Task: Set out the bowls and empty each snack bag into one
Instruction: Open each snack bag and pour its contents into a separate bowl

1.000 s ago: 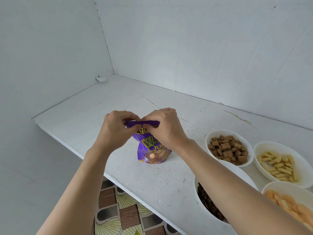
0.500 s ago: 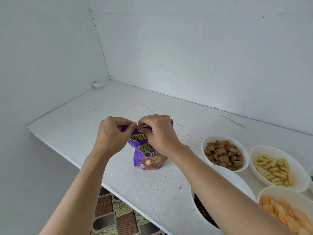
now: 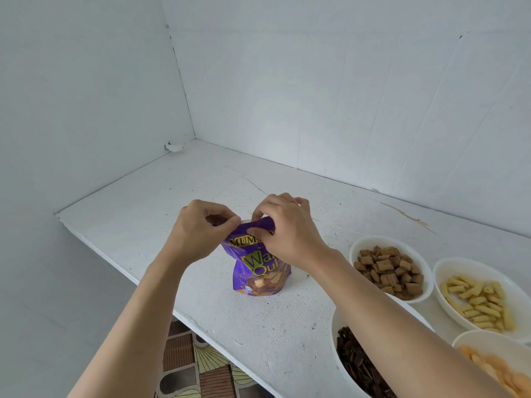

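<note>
Four white bowls sit at the right of the counter [image 3: 172,196]: brown squares bowl [image 3: 355,249], yellow sticks bowl [image 3: 459,267], dark snack bowl [image 3: 334,326], orange crisps bowl [image 3: 471,338]. The purple snack bag [image 3: 260,268] stands upright mid-counter. The left hand [image 3: 198,234] and right hand [image 3: 290,234] each have a narrow grip pinching its top edge.

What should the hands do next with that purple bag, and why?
Probably pull the hands apart to open the top: the left hand and right hand both pinch the upper edge of the purple bag, which stands upright on the white shelf.
</note>
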